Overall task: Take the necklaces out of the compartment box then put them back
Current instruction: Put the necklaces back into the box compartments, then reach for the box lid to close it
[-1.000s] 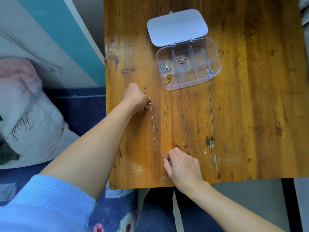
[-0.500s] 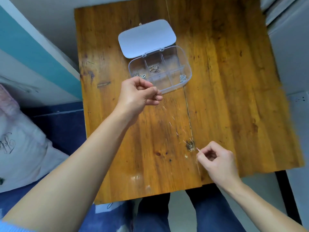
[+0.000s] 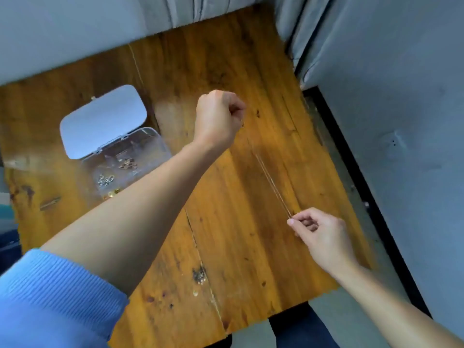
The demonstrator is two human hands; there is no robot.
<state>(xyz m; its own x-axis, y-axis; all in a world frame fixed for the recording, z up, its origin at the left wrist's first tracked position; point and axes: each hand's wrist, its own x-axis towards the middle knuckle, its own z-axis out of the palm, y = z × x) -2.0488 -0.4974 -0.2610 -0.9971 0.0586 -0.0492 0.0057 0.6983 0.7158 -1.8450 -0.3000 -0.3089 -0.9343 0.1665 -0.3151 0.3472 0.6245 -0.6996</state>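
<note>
A thin chain necklace (image 3: 272, 186) is stretched taut between my two hands above the right half of the wooden table (image 3: 226, 234). My left hand (image 3: 218, 116) pinches its far end, fist closed. My right hand (image 3: 317, 231) pinches the near end between thumb and finger. The clear compartment box (image 3: 153, 144) sits at the left with its white lid (image 3: 103, 120) flipped open. Small silver and gold necklaces lie bunched in its compartments. My left forearm covers the box's near right part.
A grey wall and curtain folds (image 3: 376, 96) close in on the table's right and far sides. A dark gap (image 3: 356, 177) runs along the table's right edge. My legs in dark trousers (image 3: 301, 330) show below the near edge.
Both hands lifted the necklace off the table and carried it to the right, stretched between them. My view swung right, so the box now sits at the left.
</note>
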